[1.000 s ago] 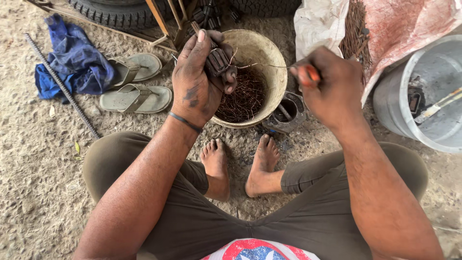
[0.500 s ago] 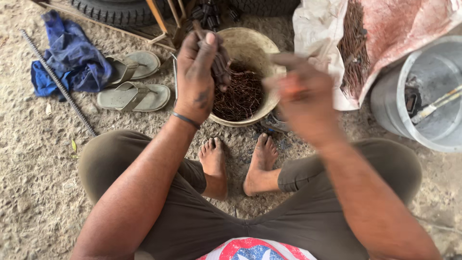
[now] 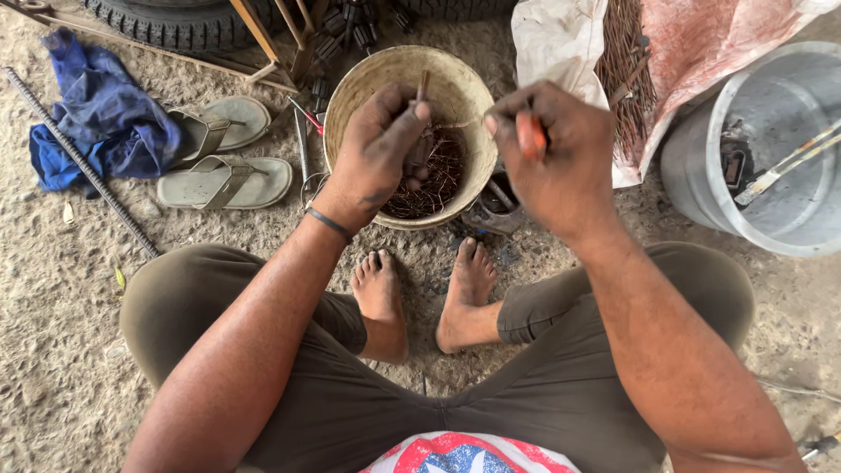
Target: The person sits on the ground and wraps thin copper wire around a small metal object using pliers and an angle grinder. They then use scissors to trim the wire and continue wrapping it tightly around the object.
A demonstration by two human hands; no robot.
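I sit on the ground with my bare feet in front of a tan bowl [image 3: 455, 88] that holds rusty brown wire scraps [image 3: 429, 180]. My left hand [image 3: 377, 144] hovers over the bowl and pinches a small dark metal part [image 3: 422, 88] between thumb and fingers. My right hand [image 3: 552, 149] is raised just to the right of it, closed on a tool with an orange handle [image 3: 528, 136]. A thin wire runs between the two hands.
A pair of grey sandals [image 3: 223, 158] and a blue cloth [image 3: 96, 123] lie at the left beside a steel rod [image 3: 79, 162]. A grey bucket [image 3: 701, 166] with tools stands at the right. A sack with rusty wire [image 3: 626, 66], a tyre [image 3: 175, 22] behind.
My right hand has swung left and up toward my left hand. The left hand has shifted its grip on the dark part above the bowl.
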